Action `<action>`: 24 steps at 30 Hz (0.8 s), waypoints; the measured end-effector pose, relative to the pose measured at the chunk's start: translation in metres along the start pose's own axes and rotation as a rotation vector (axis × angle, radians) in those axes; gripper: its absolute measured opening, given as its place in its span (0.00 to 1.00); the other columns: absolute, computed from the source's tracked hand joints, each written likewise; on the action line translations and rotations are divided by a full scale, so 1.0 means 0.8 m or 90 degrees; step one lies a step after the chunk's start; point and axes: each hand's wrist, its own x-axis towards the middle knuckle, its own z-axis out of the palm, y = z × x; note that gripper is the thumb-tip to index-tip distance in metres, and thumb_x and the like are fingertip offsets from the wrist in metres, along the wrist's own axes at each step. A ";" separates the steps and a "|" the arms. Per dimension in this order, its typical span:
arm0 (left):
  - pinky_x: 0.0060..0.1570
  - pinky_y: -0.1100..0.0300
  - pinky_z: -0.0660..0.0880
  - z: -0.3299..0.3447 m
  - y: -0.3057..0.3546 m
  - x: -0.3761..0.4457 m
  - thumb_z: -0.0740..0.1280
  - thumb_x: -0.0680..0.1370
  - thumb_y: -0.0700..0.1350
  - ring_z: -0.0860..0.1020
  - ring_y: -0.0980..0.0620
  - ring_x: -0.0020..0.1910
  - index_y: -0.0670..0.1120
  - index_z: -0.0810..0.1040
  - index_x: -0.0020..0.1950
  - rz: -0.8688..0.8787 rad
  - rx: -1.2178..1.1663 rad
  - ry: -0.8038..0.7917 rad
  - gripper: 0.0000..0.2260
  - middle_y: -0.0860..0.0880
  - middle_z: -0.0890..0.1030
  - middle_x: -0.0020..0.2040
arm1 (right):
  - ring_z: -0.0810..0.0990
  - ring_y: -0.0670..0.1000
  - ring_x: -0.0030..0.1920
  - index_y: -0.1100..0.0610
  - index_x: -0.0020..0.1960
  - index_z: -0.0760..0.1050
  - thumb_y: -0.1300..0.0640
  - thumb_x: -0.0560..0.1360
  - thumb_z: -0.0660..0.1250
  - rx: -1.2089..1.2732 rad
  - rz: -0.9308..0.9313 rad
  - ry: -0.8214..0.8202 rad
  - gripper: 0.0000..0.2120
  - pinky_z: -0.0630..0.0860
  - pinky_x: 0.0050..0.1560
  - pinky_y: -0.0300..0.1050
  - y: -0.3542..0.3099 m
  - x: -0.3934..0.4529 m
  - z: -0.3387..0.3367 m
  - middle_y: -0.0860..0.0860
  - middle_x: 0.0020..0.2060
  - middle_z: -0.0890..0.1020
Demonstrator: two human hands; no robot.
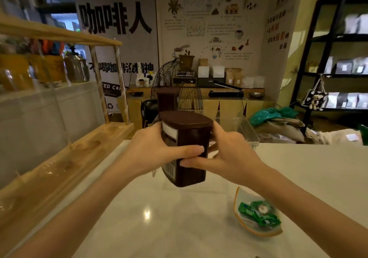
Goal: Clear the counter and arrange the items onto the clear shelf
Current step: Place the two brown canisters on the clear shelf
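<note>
A dark brown plastic canister (189, 138) with a brown lid and a white label is held tilted above the white counter (159, 218). My left hand (151, 150) grips its left side and my right hand (225, 154) grips its right side, fingers meeting across the front. A second brown canister (167, 100) stands behind it at the counter's far edge. A clear plastic shelf (247, 130) sits just beyond my right hand; its inside is partly hidden by the canister.
A small dish (256, 231) with green wrapped candies lies on the counter at the near right. A wooden rack (65, 158) with jars and a kettle runs along the left side. A wire fan stands behind the canisters.
</note>
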 end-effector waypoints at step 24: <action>0.41 0.72 0.76 0.052 -0.076 0.193 0.72 0.68 0.46 0.79 0.66 0.44 0.57 0.78 0.47 0.028 -0.265 -0.010 0.10 0.60 0.81 0.44 | 0.76 0.51 0.61 0.51 0.71 0.56 0.52 0.72 0.68 0.105 0.154 0.020 0.32 0.75 0.58 0.47 0.128 0.130 0.024 0.51 0.63 0.77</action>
